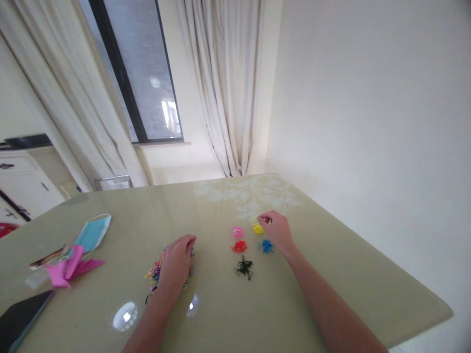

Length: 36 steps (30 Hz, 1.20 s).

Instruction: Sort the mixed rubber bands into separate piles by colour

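My left hand [178, 260] rests over a mixed heap of small coloured rubber bands [154, 272], hiding much of it. Its fingers are drawn together, and whatever they hold does not show. Over the yellow rubber bands [258, 229], my right hand [276, 228] is closed in a pinch; a thing in its fingertips is too small to make out. Around it lie separate little piles: pink rubber bands [237, 233], red rubber bands [239, 246], blue rubber bands [267, 246] and, nearest me, black rubber bands [244, 267].
On the left of the glossy table [206, 314] lie a blue face mask [91, 234], a folded pink paper shape [71, 268] and a dark flat device [22, 316]. A wall [368, 122] borders the right edge; curtains [230, 88] hang behind.
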Each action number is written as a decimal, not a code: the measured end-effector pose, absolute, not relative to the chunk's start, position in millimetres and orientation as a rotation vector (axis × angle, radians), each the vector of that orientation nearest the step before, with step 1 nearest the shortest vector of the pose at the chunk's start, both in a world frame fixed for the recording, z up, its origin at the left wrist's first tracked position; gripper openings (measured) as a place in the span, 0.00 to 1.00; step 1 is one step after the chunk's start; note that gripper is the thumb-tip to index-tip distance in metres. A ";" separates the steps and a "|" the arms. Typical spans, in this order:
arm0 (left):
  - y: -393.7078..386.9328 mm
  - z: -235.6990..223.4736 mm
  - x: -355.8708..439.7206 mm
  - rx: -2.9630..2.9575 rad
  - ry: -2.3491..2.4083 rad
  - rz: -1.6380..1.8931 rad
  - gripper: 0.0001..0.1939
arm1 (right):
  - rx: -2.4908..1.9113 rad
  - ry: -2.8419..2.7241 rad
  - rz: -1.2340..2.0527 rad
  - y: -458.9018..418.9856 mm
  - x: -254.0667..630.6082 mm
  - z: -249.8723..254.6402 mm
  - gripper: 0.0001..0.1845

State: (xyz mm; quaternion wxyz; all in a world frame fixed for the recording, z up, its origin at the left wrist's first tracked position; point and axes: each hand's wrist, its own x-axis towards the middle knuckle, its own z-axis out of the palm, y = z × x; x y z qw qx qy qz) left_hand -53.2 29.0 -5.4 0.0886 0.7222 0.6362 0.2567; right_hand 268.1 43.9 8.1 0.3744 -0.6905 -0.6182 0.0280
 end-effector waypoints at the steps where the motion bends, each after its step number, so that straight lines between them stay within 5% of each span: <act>1: 28.8 -4.7 -51.2 2.131 1.850 0.819 0.16 | -1.808 -1.613 0.036 46.1 267.1 5.1 0.11; 9: 16.7 -3.3 -19.4 1.733 1.320 1.096 0.17 | -1.834 -1.693 -0.010 34.7 252.9 14.6 0.15; 15: -0.9 4.3 -0.3 1.657 1.127 1.133 0.15 | -1.182 -1.745 0.712 4.8 210.6 26.4 0.16; 22: -2.1 7.3 -1.8 1.678 1.103 1.078 0.16 | -1.060 -1.659 0.827 -0.5 195.3 22.3 0.16; 29: 21.2 -4.0 -54.9 2.217 1.918 0.561 0.14 | -0.866 -1.266 1.015 -5.9 223.2 48.4 0.09; 36: 27.0 -3.1 -59.3 2.260 1.993 0.366 0.13 | -0.811 -1.157 0.945 -2.7 231.3 52.8 0.09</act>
